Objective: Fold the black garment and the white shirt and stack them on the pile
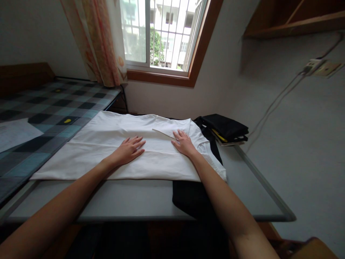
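Observation:
A white garment (pixel 88 151), which looks like a pair of trousers, lies spread across the table, its near edge running along the front. My left hand (pixel 129 150) rests flat on the middle of the cloth with its fingers apart. Toward the garment's right end, my right hand (pixel 183 142) presses palm down, fingers stretched out beside a slit in the fabric. A gathered end (pixel 215 165) shows at the right. Neither hand grips the cloth. Black fabric (pixel 188 196) sticks out from beneath the garment and hangs over the table's front edge.
The grey-white table (pixel 134 199) has a raised rim at right. A folded black bag or cloth (pixel 225 126) lies at its back right corner. A checked bed (pixel 61 104) adjoins on the left, with paper sheets (pixel 16 133) on it. Cords (pixel 277 97) run down the right wall.

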Demonstrator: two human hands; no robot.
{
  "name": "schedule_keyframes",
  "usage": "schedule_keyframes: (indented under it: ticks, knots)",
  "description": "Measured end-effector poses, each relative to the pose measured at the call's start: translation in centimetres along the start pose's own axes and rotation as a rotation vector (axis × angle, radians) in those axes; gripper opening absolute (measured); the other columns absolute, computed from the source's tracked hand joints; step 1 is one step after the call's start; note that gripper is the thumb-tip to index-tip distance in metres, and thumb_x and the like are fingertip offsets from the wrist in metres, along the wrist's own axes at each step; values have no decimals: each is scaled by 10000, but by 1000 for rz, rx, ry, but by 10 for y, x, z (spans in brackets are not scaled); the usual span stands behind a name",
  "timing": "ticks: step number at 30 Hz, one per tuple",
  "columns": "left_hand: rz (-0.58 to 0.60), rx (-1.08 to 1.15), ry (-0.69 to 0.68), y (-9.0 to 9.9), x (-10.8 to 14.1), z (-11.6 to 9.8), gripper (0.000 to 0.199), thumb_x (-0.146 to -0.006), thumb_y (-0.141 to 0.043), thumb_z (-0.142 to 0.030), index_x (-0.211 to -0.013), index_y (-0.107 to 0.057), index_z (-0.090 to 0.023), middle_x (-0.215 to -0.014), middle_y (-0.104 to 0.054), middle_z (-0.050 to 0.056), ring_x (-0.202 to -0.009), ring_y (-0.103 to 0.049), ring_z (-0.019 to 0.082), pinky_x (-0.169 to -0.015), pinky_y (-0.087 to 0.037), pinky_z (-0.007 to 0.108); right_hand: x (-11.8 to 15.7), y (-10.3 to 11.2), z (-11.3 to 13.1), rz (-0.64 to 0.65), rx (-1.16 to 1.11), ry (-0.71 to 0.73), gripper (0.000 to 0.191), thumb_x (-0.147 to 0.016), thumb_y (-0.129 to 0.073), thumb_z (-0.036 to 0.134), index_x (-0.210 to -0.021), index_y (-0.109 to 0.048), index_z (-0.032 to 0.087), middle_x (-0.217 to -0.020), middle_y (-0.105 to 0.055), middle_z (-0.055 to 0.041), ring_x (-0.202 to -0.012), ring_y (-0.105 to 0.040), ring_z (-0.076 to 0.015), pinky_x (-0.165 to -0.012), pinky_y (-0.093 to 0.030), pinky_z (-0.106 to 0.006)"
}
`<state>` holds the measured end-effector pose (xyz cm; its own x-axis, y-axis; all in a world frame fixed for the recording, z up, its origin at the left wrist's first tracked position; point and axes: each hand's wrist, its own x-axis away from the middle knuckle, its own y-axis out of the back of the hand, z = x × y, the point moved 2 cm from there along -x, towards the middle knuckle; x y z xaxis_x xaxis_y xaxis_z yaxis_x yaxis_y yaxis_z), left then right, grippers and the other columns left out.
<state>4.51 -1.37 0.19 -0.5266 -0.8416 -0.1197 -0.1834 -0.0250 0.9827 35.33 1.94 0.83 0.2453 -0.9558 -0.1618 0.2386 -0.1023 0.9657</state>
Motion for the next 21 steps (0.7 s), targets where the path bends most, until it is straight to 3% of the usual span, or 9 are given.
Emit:
schedule_keyframes:
  ticks: [21]
  knots:
    - [1,7,-2,0,0,0,604,-1037,-303,-542,-1497,-511,-211,-1607,-427,126,-1514,-344,289,-1230,-249,537,0,2,2,6,10,-9,603,-1005,-539,392,-1563,-445,185,-1650,-348,-164,-1522,-317,-333,-1215,-284,-473]
